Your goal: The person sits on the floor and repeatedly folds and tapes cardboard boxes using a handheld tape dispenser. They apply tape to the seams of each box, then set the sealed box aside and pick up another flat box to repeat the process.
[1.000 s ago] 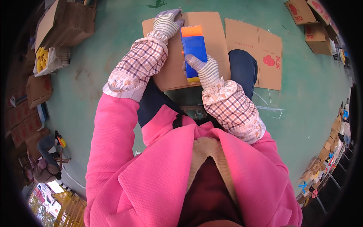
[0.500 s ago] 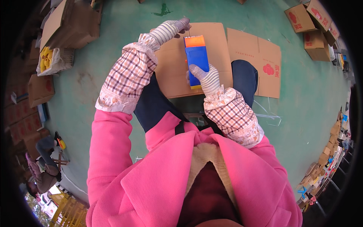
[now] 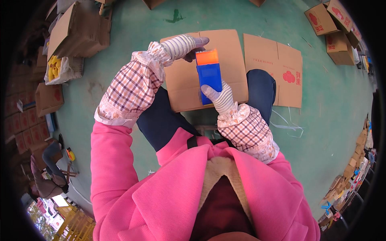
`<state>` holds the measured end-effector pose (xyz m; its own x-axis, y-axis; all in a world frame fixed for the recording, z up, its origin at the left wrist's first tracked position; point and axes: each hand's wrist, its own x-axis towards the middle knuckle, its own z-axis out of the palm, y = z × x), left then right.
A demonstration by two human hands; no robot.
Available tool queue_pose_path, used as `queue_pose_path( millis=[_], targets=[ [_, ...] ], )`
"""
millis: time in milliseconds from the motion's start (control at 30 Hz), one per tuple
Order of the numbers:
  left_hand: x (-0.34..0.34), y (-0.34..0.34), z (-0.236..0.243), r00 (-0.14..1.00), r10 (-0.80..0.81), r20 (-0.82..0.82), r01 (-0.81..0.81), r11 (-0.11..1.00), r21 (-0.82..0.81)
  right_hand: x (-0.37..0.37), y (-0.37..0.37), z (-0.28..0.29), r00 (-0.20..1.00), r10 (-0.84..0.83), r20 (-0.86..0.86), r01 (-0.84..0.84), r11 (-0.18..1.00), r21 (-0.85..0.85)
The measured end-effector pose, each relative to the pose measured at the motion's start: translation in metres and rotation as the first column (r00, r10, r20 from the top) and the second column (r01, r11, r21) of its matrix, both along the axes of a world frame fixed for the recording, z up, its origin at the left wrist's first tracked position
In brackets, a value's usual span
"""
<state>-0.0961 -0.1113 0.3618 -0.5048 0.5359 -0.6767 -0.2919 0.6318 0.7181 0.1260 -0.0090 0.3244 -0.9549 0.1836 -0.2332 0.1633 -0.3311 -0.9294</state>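
Note:
A blue and orange handheld tape dispenser [image 3: 210,74] is held over the cardboard in front of me, its toothed orange end pointing away. My right hand [image 3: 221,97], in a striped glove, is closed round its near end, with the thumb on top and the other fingers mostly hidden underneath. At the far end, my left hand [image 3: 187,47] reaches in from the left. One finger stretches past the dispenser's teeth and the others hang apart beside its corner. Nothing visible is gripped in the left hand. Below lies a flat brown cardboard box [image 3: 183,86].
A second flat cardboard sheet [image 3: 271,60] with red print lies to the right, near my knee. Loose clear strips [image 3: 287,126] lie on the green floor. Open cartons [image 3: 339,46] stand at the far right. Stacked cardboard [image 3: 80,32] and a basket of yellow items [image 3: 66,70] stand left.
My left hand has come down nearer to the dispenser's toothed end. The dispenser sits slightly lower in view, still in my right hand. The whole view has shifted a little.

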Motion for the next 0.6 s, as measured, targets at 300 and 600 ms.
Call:
queue_pose_path(
  millis=[300,600],
  targets=[
    [-0.022,0.012,-0.042,0.873,-0.055,0.484,0.07,0.997,-0.013,0.003,-0.002,-0.004,0.998,0.034,0.057,-0.027,0.992,-0.123],
    [-0.018,0.006,-0.044,0.984,-0.18,0.017,0.18,0.984,0.003,-0.006,-0.001,0.004,0.997,0.047,0.056,-0.041,0.992,-0.117]
  ],
)
